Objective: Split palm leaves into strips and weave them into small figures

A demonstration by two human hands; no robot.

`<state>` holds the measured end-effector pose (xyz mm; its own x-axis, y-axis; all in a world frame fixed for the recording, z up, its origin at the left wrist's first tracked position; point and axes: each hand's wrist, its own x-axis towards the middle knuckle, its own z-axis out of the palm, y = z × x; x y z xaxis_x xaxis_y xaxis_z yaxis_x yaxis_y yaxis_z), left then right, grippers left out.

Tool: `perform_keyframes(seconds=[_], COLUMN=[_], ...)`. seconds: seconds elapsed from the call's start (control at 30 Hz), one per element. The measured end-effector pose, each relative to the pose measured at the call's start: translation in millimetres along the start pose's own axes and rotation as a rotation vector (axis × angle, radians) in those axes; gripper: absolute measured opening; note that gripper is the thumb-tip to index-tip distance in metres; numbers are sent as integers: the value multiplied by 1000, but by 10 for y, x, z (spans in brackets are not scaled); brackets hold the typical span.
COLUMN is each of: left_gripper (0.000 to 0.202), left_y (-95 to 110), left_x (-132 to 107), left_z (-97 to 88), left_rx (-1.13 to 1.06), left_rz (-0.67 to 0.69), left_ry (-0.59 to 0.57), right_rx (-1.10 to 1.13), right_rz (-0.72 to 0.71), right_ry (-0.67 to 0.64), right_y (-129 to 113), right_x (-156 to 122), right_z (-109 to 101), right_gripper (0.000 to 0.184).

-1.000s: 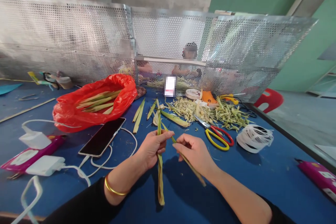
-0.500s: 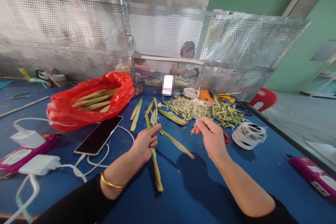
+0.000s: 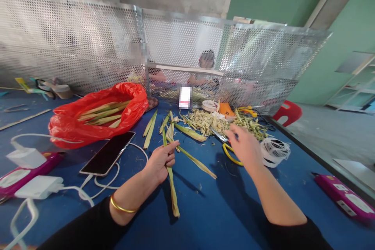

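My left hand is closed on long, pale green leaf strips, which look like husk or stalk. One strip hangs down below the fist, and another slants out to the right. My right hand hovers above the table with its fingers bent and a gap between them, and nothing shows in it. Just left of and below it, scissors with a yellow handle lie on the blue table, blades towards a heap of pale shredded pieces. Beyond the fingers is a greener heap.
A red plastic bag of leaf strips lies at left, near a phone with white cables. A roll of white cord sits at right. Purple power strips flank the table. Behind a perforated metal screen two people sit.
My right hand has let go of the scissors, which now lie on the table, and has moved slightly right. My left hand keeps its hold on the strips. The view has shifted a little.
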<state>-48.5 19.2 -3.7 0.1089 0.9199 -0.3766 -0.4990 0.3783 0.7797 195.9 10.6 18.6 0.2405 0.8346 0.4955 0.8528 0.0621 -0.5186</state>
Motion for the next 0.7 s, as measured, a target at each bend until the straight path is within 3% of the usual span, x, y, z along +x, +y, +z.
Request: perform_keyframes(seconds=[0.1, 0.17, 0.23, 0.3, 0.37, 0.47, 0.6, 0.7], left_gripper=[20, 21, 23, 20, 17, 17, 21, 17], left_y=[-15, -35, -60, -79, -79, -34, 28, 9], left_x=[-13, -10, 1, 13, 15, -12, -66, -80], left_z=[13, 12, 2, -12, -20, -9, 25, 32], left_rx=[-2, -1, -1, -3, -3, -25, -84, -31], left_rz=[-7, -16, -24, -29, -32, -42, -45, -4], left_ry=[-4, -13, -18, -18, -17, -54, -121, -113], right_rx=[343, 311, 94, -84, -158, -177, -441, -545], right_rz=[-34, -69, -143, -228, -272, -212, -76, -143], right_ry=[-516, -650, -643, -627, -627, -588, -359, -215], right_y=[-342, -553, -679, -713, -687, -597, -414, -296], right_x=[-311, -523, -658, -694, -652, -518, -337, -261], right_z=[169, 276, 332, 321, 263, 160, 111, 120], right_gripper=[33, 30, 19, 21, 24, 24, 22, 23])
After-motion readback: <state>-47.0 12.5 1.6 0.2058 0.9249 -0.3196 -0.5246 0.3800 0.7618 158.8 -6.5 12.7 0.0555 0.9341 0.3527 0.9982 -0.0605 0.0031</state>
